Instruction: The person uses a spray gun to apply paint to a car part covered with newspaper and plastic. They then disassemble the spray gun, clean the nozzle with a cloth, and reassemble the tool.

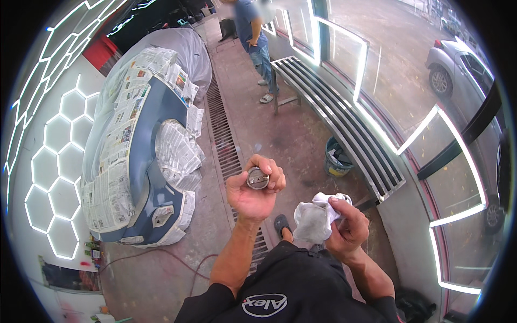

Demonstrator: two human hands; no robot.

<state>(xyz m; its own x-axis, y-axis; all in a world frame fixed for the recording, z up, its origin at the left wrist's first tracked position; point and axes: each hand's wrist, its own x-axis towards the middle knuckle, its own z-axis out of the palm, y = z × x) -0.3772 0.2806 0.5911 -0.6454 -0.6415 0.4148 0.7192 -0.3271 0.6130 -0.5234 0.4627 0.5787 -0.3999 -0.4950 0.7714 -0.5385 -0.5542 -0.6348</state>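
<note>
My left hand [251, 202] is raised in front of me, its fingers wrapped round a small, round metal piece [258, 178]. The piece looks like a cap or cup, and its round face, with a bar-like detail across it, points up toward me. To the right and a little nearer, my right hand [349, 229] pinches a crumpled white cloth [312, 222]. Greyish smudges mark the cloth, which hangs to the left of my fingers. The two hands are apart, and the cloth does not touch the metal piece.
A car [141, 161] masked with newspaper and sheeting stands on the left, its blue-grey panel exposed. A floor grate [222, 129] runs beside it. A slatted metal bench [344, 126] and a bucket [338, 157] are on the right. Another person [252, 40] stands farther off. A hose [156, 250] crosses the floor.
</note>
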